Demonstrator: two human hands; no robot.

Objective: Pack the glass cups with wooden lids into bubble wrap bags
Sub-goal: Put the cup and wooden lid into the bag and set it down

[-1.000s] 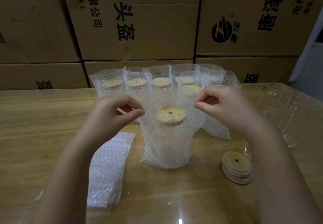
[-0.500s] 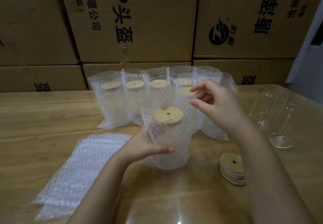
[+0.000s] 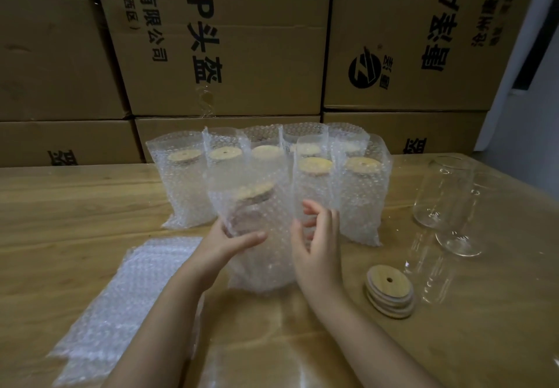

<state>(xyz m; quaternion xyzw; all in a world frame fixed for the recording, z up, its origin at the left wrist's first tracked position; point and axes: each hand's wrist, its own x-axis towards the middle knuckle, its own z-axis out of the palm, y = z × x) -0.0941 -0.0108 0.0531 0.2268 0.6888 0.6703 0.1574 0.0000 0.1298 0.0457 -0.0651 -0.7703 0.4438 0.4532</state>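
Tips bagged cup (image 3: 263, 266) off upright, before the packed row (image 3: 184, 188) on the table (image 3: 60, 206), left hand (image 3: 223, 245) curled round its side. Lowers right hand (image 3: 317, 251) beside the wrap, fingers loosely spread, contact unclear. Blurs wooden lid (image 3: 254, 192) behind bubbles.

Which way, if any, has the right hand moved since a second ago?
Yes. The right hand dropped from lid height to beside the bagged cup, nearer the stack of wooden lids.
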